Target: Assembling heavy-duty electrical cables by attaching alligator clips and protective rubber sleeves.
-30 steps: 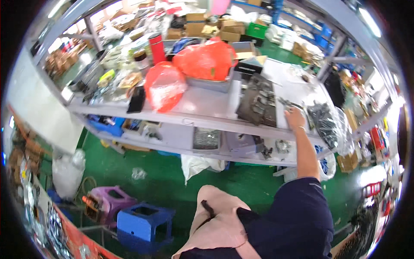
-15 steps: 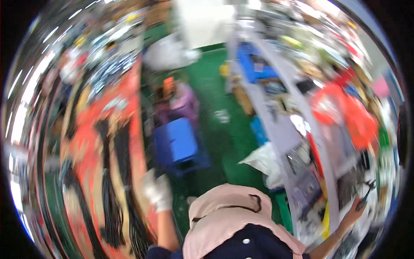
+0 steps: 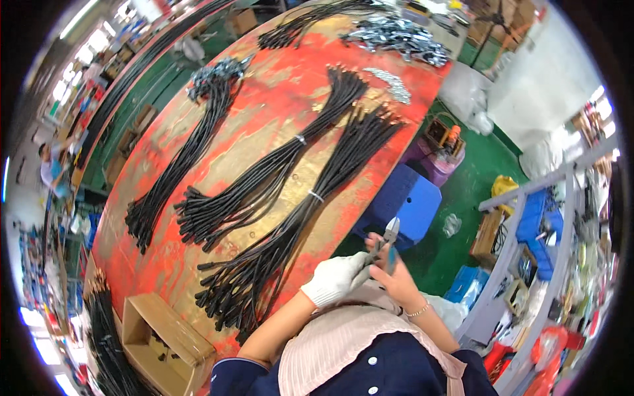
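Pliers (image 3: 391, 232) near tied black cables (image 3: 330, 177)

My left glove (image 3: 330, 280) is matt knitted cloth, and the pliers (image 3: 391, 231) show smooth, shiny metal at the tip. My apron (image 3: 323, 360) is ribbed, matt cloth. At ten o'clock the cables (image 3: 294, 228) look like dull black plastic, on a table (image 3: 281, 92) of rough, worn red over bare tan. Glossy metal clips (image 3: 403, 43) lie at twelve, a smooth plastic stool (image 3: 422, 211) at one, a plain cardboard box (image 3: 165, 323) at eight.
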`<state>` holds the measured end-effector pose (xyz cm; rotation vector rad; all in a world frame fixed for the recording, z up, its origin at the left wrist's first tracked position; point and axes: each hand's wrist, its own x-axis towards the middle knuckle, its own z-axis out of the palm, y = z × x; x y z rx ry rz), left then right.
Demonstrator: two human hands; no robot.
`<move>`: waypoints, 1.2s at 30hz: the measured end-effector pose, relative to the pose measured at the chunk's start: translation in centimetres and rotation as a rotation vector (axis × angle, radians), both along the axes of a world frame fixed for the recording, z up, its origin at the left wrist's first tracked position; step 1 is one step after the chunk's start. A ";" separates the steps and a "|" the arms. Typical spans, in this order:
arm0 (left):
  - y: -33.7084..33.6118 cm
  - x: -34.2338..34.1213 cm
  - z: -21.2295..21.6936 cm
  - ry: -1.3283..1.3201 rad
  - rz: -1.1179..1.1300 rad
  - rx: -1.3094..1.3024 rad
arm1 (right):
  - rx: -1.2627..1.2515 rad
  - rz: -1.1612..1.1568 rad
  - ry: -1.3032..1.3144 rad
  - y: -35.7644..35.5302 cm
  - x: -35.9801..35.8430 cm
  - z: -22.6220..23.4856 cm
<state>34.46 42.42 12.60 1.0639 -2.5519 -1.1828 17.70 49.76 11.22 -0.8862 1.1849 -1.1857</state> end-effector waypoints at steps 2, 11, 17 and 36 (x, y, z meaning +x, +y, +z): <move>-1.1 2.0 -0.3 -0.073 0.076 0.051 | 0.161 0.190 -0.185 -2.6 2.0 -0.3; -7.6 5.5 -1.5 0.087 0.409 0.391 | 0.265 0.084 0.004 -18.2 -0.1 -3.0; -14.2 6.1 -4.1 0.215 0.712 0.444 | 0.029 0.394 0.704 -36.7 -6.8 -7.7; -35.7 -1.7 -16.8 1.041 1.236 1.444 | 0.011 1.318 1.207 -56.3 -2.6 -8.3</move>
